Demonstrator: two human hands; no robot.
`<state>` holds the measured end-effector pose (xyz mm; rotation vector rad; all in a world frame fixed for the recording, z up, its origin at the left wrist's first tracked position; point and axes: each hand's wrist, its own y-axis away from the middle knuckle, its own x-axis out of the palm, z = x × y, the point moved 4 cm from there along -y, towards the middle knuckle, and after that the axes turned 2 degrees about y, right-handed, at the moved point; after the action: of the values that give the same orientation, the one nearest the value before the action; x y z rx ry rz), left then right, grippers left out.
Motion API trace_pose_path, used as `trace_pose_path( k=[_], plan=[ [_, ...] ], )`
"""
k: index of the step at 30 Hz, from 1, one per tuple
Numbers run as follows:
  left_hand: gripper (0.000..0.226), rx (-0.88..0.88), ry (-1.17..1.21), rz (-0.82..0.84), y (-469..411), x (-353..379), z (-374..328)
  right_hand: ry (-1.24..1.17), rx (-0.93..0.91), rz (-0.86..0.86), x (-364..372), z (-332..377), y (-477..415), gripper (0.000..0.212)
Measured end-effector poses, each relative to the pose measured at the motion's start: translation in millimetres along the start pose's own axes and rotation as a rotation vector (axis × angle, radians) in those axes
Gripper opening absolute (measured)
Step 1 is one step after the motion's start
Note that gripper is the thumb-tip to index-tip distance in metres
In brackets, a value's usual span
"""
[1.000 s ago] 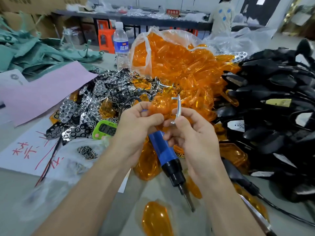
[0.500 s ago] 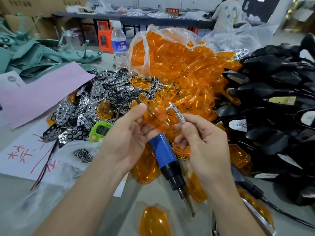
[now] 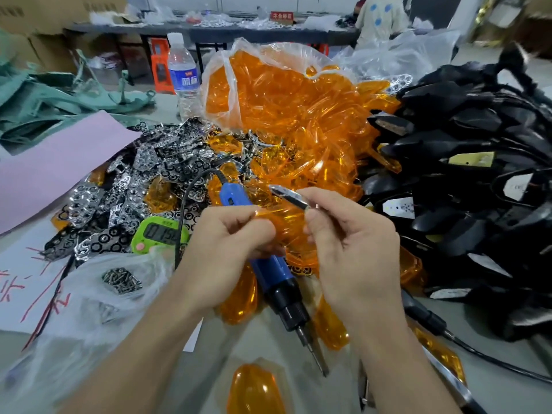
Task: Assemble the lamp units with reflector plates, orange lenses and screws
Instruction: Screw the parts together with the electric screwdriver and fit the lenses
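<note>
My left hand (image 3: 227, 252) pinches an orange lens (image 3: 283, 216) held between both hands above the table. My right hand (image 3: 352, 243) pinches a shiny reflector plate (image 3: 288, 194) whose edge sticks up to the left over the lens. A blue electric screwdriver (image 3: 268, 267) lies under my hands, tip toward me. Behind it are a heap of reflector plates (image 3: 149, 180), a clear bag of orange lenses (image 3: 277, 97) and a pile of black lamp housings (image 3: 472, 180) on the right. Screws (image 3: 122, 280) lie in a clear bag at the left.
A green timer (image 3: 159, 234) sits by the plates. A water bottle (image 3: 183, 76) stands behind, pink paper (image 3: 59, 165) and green cloth (image 3: 44, 97) lie at the left. Loose lenses (image 3: 257, 389) lie near the front edge. A person (image 3: 379, 19) works at a far table.
The reflector plate has tipped from upright to slanting left and low over the lens. Both hands have drawn closer together around the lens.
</note>
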<state>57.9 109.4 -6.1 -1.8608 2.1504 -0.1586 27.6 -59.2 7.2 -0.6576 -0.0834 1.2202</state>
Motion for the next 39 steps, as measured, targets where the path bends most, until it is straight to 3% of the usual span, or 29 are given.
trace_pose_path(
  k=[2,5,8,11,16,21,27,30,32,36,39],
  plan=[
    [0.026,0.003,-0.065,-0.027,1,-2,-1,0.054,-0.04,0.018,-1,1,-1,0.028],
    [0.021,0.133,-0.407,-0.092,5,-2,-8,0.069,-0.068,-0.037,-5,2,-2,0.024],
    [0.01,0.224,-0.464,-0.167,6,6,-15,-0.012,-0.029,-0.172,-7,5,-1,0.023],
    [0.013,0.117,-0.185,-0.217,5,7,-10,-0.153,0.058,-0.2,-3,7,3,0.018],
    [0.015,-0.076,0.201,-0.34,8,5,-1,-0.118,0.135,-0.042,13,8,9,0.012],
    [0.012,-0.076,0.174,-0.344,9,9,-2,0.026,0.129,-0.024,16,6,13,0.011],
    [0.049,0.006,0.215,-0.219,10,17,-10,0.092,0.067,-0.046,16,7,15,0.011],
    [0.057,0.002,0.264,-0.219,10,17,-10,0.11,0.049,-0.056,16,8,18,0.011],
    [0.049,-0.037,0.289,-0.258,10,16,-9,0.134,0.034,-0.061,17,9,20,0.01],
    [0.013,-0.104,0.304,-0.337,11,13,-7,0.145,0.019,-0.012,19,10,19,0.017],
    [0.02,-0.115,0.337,-0.4,10,11,-6,0.179,0.009,0.033,20,9,18,0.017]
  ],
)
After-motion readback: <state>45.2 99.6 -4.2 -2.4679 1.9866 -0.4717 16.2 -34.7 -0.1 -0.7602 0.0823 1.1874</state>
